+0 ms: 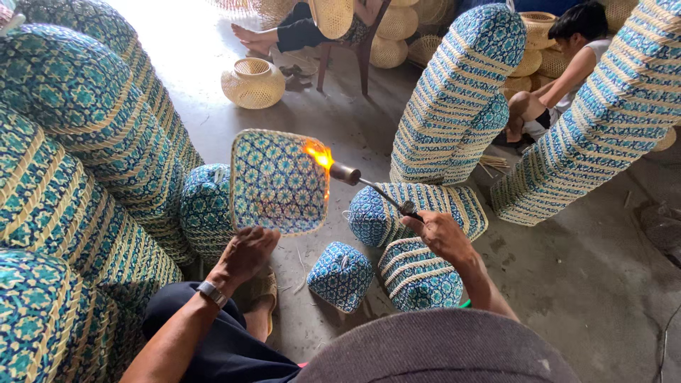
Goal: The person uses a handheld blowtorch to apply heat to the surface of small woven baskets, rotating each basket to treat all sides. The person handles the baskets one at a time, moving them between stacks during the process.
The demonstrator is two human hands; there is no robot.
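Observation:
My left hand (245, 254) grips the lower edge of a square woven basket (277, 181) with a blue and cream pattern, held up with its flat bottom facing me. In my right hand (440, 232) is a thin metal gas torch (369, 186). Its nozzle points at the basket's upper right corner, where an orange flame (319, 154) licks the weave. A watch (211, 292) sits on my left wrist. Just below the hands, two small blue woven baskets (341, 275) (420, 275) rest on the concrete floor.
Tall stacks of nested blue and cream baskets (78, 163) (457, 99) (603, 120) stand left, centre and right. A plain round bamboo basket (252, 82) sits on the floor behind. Two other people (567, 64) (298, 28) sit at the back among natural bamboo baskets.

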